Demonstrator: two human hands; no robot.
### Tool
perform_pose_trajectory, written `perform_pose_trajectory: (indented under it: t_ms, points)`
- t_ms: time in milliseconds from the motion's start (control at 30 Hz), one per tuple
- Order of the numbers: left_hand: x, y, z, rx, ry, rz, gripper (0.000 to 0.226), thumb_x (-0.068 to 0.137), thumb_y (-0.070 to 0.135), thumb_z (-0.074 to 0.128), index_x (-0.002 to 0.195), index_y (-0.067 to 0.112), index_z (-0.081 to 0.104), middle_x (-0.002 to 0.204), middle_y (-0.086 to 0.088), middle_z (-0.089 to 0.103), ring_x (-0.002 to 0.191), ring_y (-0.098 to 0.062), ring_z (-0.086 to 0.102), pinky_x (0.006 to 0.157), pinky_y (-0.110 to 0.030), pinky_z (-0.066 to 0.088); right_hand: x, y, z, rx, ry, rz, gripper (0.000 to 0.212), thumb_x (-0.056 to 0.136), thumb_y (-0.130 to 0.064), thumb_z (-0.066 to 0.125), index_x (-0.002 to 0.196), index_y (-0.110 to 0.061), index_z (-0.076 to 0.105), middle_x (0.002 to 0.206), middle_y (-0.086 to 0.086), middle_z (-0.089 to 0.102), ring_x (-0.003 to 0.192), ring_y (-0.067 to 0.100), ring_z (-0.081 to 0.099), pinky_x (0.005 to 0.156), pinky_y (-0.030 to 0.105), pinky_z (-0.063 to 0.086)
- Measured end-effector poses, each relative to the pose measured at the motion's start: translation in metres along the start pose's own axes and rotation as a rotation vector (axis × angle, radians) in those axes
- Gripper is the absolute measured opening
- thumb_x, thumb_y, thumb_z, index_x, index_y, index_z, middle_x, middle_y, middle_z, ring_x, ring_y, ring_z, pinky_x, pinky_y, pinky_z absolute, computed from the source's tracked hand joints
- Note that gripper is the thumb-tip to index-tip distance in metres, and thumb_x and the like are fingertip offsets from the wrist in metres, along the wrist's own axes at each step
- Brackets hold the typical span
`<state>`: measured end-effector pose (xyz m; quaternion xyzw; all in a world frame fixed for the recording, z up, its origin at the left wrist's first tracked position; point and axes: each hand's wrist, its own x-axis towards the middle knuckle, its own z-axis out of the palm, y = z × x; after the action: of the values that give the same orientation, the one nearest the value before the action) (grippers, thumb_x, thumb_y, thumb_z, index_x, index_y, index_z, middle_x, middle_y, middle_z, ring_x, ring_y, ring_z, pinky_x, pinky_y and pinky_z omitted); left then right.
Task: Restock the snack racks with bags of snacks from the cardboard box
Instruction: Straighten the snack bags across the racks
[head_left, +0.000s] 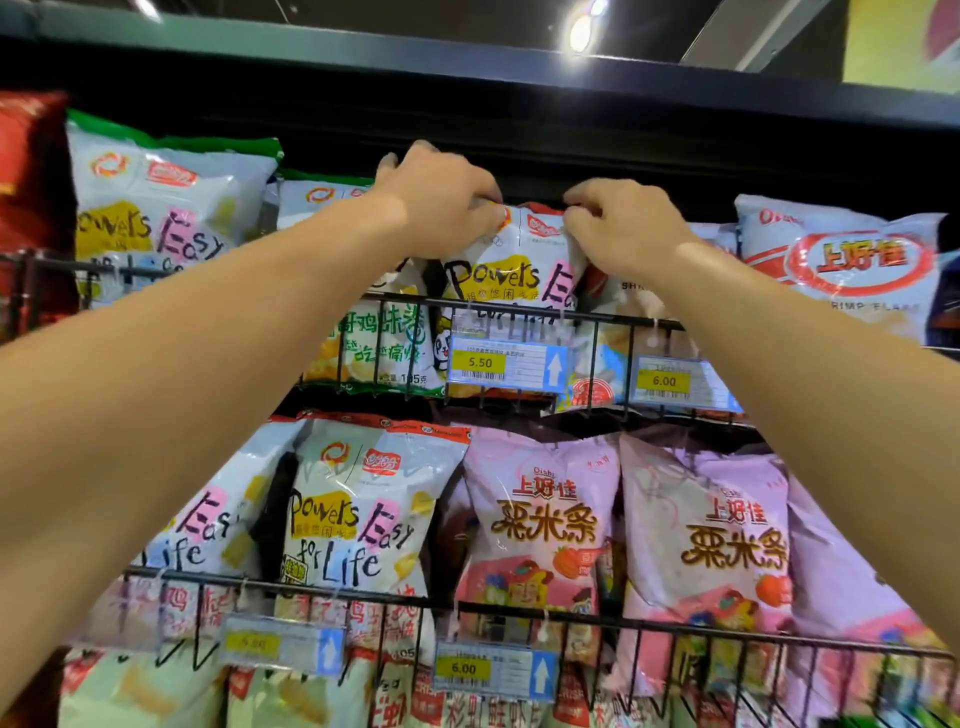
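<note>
A white snack bag (511, 270) with a red top edge and "Powers Easy" lettering stands upright in the upper wire rack (395, 301), behind its front bar. My left hand (441, 200) grips the bag's top left corner. My right hand (621, 228) pinches its top right corner. Both arms reach up from the bottom corners of the view. A green-printed bag (374, 343) stands just left of it in the same rack. The cardboard box is out of sight.
A black shelf (519, 67) overhangs the top rack. White "Powers Easy" bags (156, 208) fill the upper left, a white and red bag (841, 260) the upper right. The lower rack (363, 592) holds white bags (358, 509) and pink bags (545, 519). Price tags (506, 364) hang on the bars.
</note>
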<state>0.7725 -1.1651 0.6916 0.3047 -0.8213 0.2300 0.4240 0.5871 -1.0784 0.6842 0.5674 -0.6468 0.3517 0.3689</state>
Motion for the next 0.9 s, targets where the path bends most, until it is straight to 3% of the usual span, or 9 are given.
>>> perform_pose_trajectory:
  t_ms: [100, 300, 500, 633, 700, 767, 900]
  points:
    - [-0.007, 0.000, -0.003, -0.022, 0.089, 0.022, 0.047, 0.097, 0.046, 0.051, 0.141, 0.029, 0.053, 0.141, -0.007, 0.054, 0.135, -0.036, 0.036, 0.112, -0.055, 0.031, -0.006, 0.008, -0.002, 0.030, 0.041, -0.029, 0.043, 0.100, -0.034, 0.050, 0.139, -0.018, 0.058, 0.141, 0.005, 0.058, 0.130, 0.026, 0.051, 0.104, 0.033, 0.040]
    - [-0.011, 0.037, 0.001, -0.085, 0.367, 0.081, 0.041, 0.093, 0.031, 0.059, 0.133, 0.021, 0.061, 0.130, -0.007, 0.063, 0.123, -0.033, 0.051, 0.102, -0.044, 0.042, -0.024, 0.047, -0.022, 0.013, 0.148, -0.013, 0.040, 0.097, -0.032, 0.055, 0.135, -0.019, 0.060, 0.139, 0.008, 0.058, 0.129, 0.029, 0.052, 0.105, 0.038, 0.041]
    - [0.014, 0.111, 0.014, -0.114, 0.291, 0.114, 0.042, 0.094, 0.030, 0.057, 0.136, 0.023, 0.058, 0.129, -0.006, 0.063, 0.121, -0.029, 0.055, 0.101, -0.044, 0.044, -0.033, 0.104, -0.058, -0.293, 0.135, -0.043, 0.046, 0.096, -0.039, 0.055, 0.139, -0.025, 0.057, 0.134, 0.010, 0.062, 0.125, 0.036, 0.053, 0.105, 0.050, 0.042]
    - [0.033, 0.151, 0.034, 0.144, 0.019, 0.080, 0.050, 0.093, 0.049, 0.048, 0.139, 0.030, 0.050, 0.136, -0.005, 0.057, 0.131, -0.033, 0.046, 0.114, -0.059, 0.023, -0.045, 0.122, -0.054, -0.434, -0.049, -0.116, 0.047, 0.098, -0.046, 0.049, 0.142, -0.032, 0.053, 0.151, 0.006, 0.049, 0.146, 0.030, 0.030, 0.120, 0.058, 0.013]
    - [0.032, 0.158, 0.047, 0.205, -0.054, 0.050, 0.045, 0.092, 0.050, 0.048, 0.131, 0.029, 0.056, 0.129, -0.005, 0.061, 0.131, -0.032, 0.045, 0.114, -0.064, 0.017, -0.052, 0.129, -0.049, -0.393, -0.027, -0.162, 0.043, 0.100, -0.044, 0.048, 0.140, -0.032, 0.056, 0.154, 0.006, 0.046, 0.149, 0.029, 0.022, 0.121, 0.060, 0.008]
    - [0.026, 0.160, 0.058, 0.218, -0.026, 0.054, 0.043, 0.091, 0.049, 0.050, 0.129, 0.030, 0.058, 0.127, -0.005, 0.062, 0.131, -0.031, 0.044, 0.113, -0.065, 0.018, -0.056, 0.136, -0.046, -0.391, 0.016, -0.205, 0.043, 0.099, -0.043, 0.047, 0.139, -0.032, 0.058, 0.153, 0.007, 0.047, 0.150, 0.030, 0.021, 0.121, 0.059, 0.010]
    - [0.018, 0.159, 0.064, 0.197, 0.032, 0.066, 0.048, 0.095, 0.045, 0.049, 0.140, 0.028, 0.051, 0.143, -0.001, 0.054, 0.145, -0.028, 0.029, 0.115, -0.064, 0.012, -0.060, 0.147, -0.043, -0.387, 0.046, -0.263, 0.056, 0.092, -0.049, 0.038, 0.140, -0.027, 0.057, 0.146, 0.004, 0.054, 0.149, 0.035, 0.025, 0.119, 0.057, 0.018]
